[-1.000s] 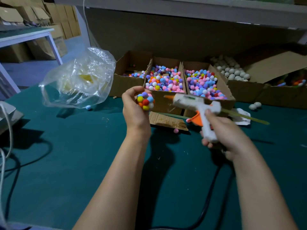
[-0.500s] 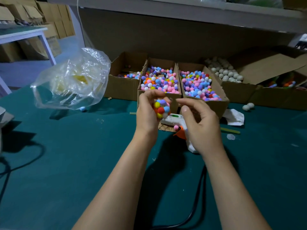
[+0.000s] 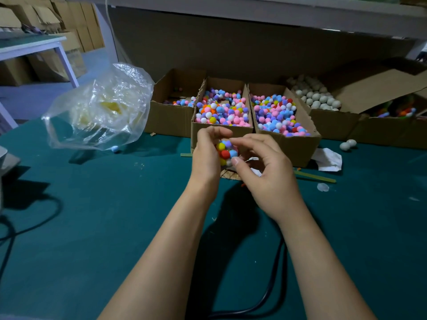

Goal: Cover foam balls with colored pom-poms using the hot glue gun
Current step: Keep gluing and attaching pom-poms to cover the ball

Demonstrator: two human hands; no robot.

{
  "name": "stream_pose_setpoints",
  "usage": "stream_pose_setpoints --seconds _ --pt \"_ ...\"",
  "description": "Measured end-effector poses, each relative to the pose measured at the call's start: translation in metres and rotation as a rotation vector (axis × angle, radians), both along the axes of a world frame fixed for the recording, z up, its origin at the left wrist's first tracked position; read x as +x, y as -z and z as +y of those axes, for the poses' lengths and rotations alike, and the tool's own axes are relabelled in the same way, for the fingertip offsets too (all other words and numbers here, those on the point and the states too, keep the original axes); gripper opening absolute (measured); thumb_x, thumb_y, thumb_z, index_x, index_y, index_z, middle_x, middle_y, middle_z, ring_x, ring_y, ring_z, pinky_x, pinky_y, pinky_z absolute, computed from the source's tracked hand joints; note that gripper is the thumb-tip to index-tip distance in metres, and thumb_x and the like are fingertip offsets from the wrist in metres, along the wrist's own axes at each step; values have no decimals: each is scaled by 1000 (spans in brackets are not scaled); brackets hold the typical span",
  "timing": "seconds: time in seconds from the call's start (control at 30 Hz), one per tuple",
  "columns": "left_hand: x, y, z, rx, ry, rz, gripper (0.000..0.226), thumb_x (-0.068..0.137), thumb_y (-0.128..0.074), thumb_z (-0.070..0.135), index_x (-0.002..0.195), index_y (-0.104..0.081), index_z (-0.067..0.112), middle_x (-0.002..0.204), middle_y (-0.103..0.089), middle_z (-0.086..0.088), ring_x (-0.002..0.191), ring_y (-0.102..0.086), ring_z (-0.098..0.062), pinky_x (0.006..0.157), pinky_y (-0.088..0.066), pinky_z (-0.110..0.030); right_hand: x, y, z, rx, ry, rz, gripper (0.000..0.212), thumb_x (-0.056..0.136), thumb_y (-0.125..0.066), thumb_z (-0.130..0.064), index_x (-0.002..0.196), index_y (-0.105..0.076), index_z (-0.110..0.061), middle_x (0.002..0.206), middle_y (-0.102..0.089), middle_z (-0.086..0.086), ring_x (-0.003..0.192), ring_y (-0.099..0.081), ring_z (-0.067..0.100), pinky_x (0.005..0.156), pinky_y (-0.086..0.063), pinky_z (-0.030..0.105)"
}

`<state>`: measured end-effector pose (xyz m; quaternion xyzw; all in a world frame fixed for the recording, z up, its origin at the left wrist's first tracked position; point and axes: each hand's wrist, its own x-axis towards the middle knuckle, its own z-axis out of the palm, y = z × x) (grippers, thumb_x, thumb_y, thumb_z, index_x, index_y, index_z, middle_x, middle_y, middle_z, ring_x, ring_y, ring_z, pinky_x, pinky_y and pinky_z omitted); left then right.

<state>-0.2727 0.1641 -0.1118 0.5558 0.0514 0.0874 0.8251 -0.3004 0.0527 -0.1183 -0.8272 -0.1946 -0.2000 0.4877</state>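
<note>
Head view: the left hand [image 3: 205, 158] is curled round a foam ball [image 3: 225, 152] whose visible side is covered with yellow, red, blue and purple pom-poms. It holds the ball above the near edge of the middle cardboard box [image 3: 221, 129]. The right hand [image 3: 265, 172] meets it from the right. Its forefinger is bent onto the top of the ball and its thumb touches the lower side, while the other fingers are loosely curled and hold nothing. Both forearms reach in from the near edge over the green tabletop [image 3: 92, 215].

The middle box and the right box [image 3: 298, 144] beside it are full of mixed pom-poms [image 3: 275, 114]. The left box [image 3: 171, 116] has only a few in its far right corner. Further right, a larger box [image 3: 332, 123] holds plain white foam balls [image 3: 316, 98]. Two more white balls [image 3: 347, 144] lie on the tabletop near it.

A crumpled clear plastic bag [image 3: 99, 107] stands at the far left, with one blue pom-pom [image 3: 114, 148] just beside its near edge. A scrap of cardboard [image 3: 227, 174] lies under the hands. A glue stick [image 3: 314, 177] and a crumpled white sheet [image 3: 329, 159] lie to the right. A black cable [image 3: 275, 280] runs along the tabletop under the right forearm.
</note>
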Motion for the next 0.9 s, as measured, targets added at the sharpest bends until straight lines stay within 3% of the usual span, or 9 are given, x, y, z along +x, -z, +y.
stream_pose_setpoints --seconds 0.37,0.53,0.73,0.9 --pt "0 1 4 -22 68 38 43 102 -27 32 82 -61 14 57 -62 4 53 -58 -9 49 -45 -19 -2 1 2 53 -57 17 20 88 -66 -8 101 -67 -23 113 -55 -7 97 -56 -4 74 -47 6" --pt "0 0 3 10 29 26 38 100 -30 29 82 -61 16 60 -64 4 59 -60 -9 54 -48 -21 -1 -1 1 110 -72 21 27 91 -63 -11 110 -61 -29 114 -59 -8 105 -59 4 82 -55 22" --pt "0 1 2 31 25 7 41 102 -27 30 84 -60 15 62 -61 4 53 -57 -5 49 -45 -19 -1 2 1 9 -18 -69 29 92 -60 -7 117 -67 -20 116 -57 -6 108 -55 4 84 -47 9" --pt "1 2 3 5 55 8 44 103 -24 32 84 -58 13 56 -59 6 46 -54 -4 44 -41 -15 -1 6 5 -75 2 -103 28 92 -59 -3 115 -69 -13 116 -55 -4 109 -54 6 88 -50 14"
